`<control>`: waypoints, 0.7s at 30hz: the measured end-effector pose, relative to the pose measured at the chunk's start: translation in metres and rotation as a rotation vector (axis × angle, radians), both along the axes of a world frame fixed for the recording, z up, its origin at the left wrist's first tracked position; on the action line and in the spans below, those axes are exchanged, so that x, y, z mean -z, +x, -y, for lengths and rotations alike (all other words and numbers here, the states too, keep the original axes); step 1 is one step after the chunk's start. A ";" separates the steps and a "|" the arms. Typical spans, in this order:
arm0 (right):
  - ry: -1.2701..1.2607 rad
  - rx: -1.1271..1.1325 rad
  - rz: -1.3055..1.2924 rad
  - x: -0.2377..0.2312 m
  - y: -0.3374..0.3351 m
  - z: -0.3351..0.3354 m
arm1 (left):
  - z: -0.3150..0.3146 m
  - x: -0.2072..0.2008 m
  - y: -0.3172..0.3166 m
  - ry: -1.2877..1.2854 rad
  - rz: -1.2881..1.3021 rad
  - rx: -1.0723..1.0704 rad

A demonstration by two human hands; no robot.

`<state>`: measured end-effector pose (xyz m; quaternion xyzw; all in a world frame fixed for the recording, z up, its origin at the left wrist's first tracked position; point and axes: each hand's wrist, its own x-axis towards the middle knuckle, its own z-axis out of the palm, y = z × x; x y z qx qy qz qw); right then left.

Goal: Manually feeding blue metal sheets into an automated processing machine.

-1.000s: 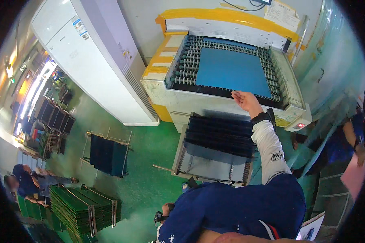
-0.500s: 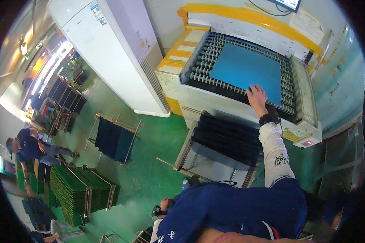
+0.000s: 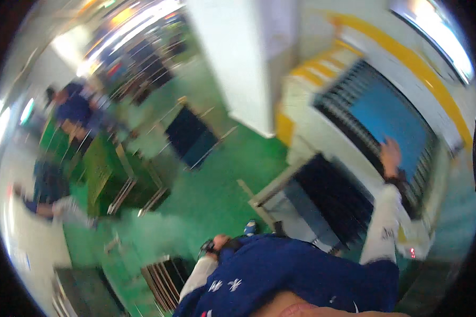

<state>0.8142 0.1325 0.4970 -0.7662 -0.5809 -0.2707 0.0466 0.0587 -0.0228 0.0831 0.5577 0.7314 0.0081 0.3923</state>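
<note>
A flat blue panel (image 3: 388, 113) lies on the dark rollers of the roller conveyor machine (image 3: 307, 98) at the right. My right hand (image 3: 390, 154) reaches to the panel's near edge, its fingers stretched out; blur hides whether they touch it. Below the machine stands a rack (image 3: 271, 184) with several dark upright panels (image 3: 328, 190) and one greyer sheet beside them. My left hand (image 3: 221, 242) is low by my waist, away from the panel. Its fingers are too blurred to make out.
A tall white cabinet unit (image 3: 232, 63) stands left of the machine. On the green floor are a smaller rack of dark panels (image 3: 190, 137), stacked green racks (image 3: 108, 169) and a rack of brown-edged boards (image 3: 164, 280). A person in dark blue (image 3: 74, 108) stands far left.
My view has swung left and tilted, so the machine and racks sit further right and turned. My right hand stays by the panel's near edge. The person at far left has shifted.
</note>
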 end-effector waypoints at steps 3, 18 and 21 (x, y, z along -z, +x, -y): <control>-0.042 -0.154 0.210 0.033 0.063 0.014 | -0.026 -0.090 0.049 -0.143 -0.109 -0.066; -0.122 0.131 -0.336 0.057 0.078 -0.027 | 0.008 -0.163 0.017 -0.117 -0.002 0.085; -0.097 0.255 -0.280 0.037 0.025 -0.011 | 0.002 -0.157 0.017 -0.188 -0.002 0.008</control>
